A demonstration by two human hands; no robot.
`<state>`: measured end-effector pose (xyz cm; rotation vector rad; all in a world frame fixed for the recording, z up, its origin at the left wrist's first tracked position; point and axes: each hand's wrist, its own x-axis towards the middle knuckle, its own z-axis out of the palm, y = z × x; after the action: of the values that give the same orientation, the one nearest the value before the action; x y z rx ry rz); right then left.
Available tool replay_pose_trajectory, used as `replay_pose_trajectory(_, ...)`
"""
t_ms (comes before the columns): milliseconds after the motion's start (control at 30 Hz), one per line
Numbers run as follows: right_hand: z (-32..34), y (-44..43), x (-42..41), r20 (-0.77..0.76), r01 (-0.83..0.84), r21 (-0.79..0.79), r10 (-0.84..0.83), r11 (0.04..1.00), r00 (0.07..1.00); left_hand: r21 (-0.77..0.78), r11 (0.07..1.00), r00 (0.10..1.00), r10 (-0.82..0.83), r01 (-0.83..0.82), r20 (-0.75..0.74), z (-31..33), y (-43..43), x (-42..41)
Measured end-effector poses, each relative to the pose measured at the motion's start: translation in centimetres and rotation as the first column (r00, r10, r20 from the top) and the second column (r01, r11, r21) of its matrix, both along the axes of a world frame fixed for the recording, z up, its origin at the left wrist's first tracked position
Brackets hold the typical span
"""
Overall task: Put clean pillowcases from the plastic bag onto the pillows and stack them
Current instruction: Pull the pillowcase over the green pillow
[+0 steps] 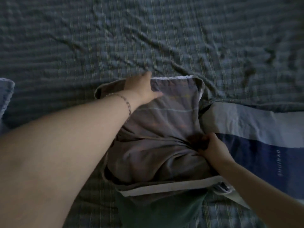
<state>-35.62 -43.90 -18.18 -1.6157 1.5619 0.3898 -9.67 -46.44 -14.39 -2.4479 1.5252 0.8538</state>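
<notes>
1. Found the pillowcase (164, 122), grey, lying on the bed (115, 38) straight ahead, bulging at its near end and flatter toward the far lace-trimmed edge.
2. Noted the left grip (141, 89) spread, fingers straight, pressing on the far left part of the pillowcase.
3. Noted the right grip (212, 148) pinching a bunched fold on its right side.
4. Expect lumping at the near end and slack far corners if hauled by that one fold alone.
5. Expect snagging against the striped pillow (246, 125) just beside it on the right.
6. Cannot tell where the opening lies, nor whether the filling reaches the far corners.
7. Cannot make out the left fingertips for blur.
8. Found no plastic bag in view.
9. Could not identify the green cloth (161, 209) at the bottom edge or the blue item (6, 92) cut off on the left.
</notes>
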Motion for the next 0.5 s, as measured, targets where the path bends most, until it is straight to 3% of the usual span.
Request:
replay_pose_trajectory(67, -0.4, 0.2, 0.7, 0.049, 0.200, 0.052, -0.202, 0.978, 0.978, 0.181, 0.981, 0.998, -0.069, 0.070, -0.013, -1.6, -1.3, -0.3)
replay_pose_trajectory(167, -1.5, 0.0, 2.5, 0.099, 0.332, 0.251, -0.365, 0.909, 0.926, 0.004, 0.992, 0.992, -0.123, 0.123, 0.040, -2.5, -0.7, -1.1)
replay_pose_trajectory(267, -1.3, 0.1, 3.8, 0.178, 0.270, 0.253, -0.319, 0.929, 0.931, -0.300, 0.951, 0.998, 0.062, -0.068, -0.029, -1.5, 0.9, -0.4)
replay_pose_trajectory(367, 0.3, 0.5, 3.7, 0.266, 0.214, 0.152, -0.249, 0.965, 0.931, -0.522, 0.798, 0.952, 0.284, -0.302, -0.116, -0.1, 1.6, 3.1)
replay_pose_trajectory(433, 0.6, 0.9, 2.0, 0.288, 0.173, 0.194, -0.225, 0.966, 0.931, -0.519, 0.744, 0.905, 0.382, -0.422, -0.188, 0.3, 1.6, 5.5)
replay_pose_trajectory(500, 0.3, 1.4, 0.2, 0.223, 0.179, 0.342, -0.265, 0.922, 0.938, -0.447, 0.784, 0.901, 0.393, -0.431, -0.181, -0.2, 1.9, 6.5)
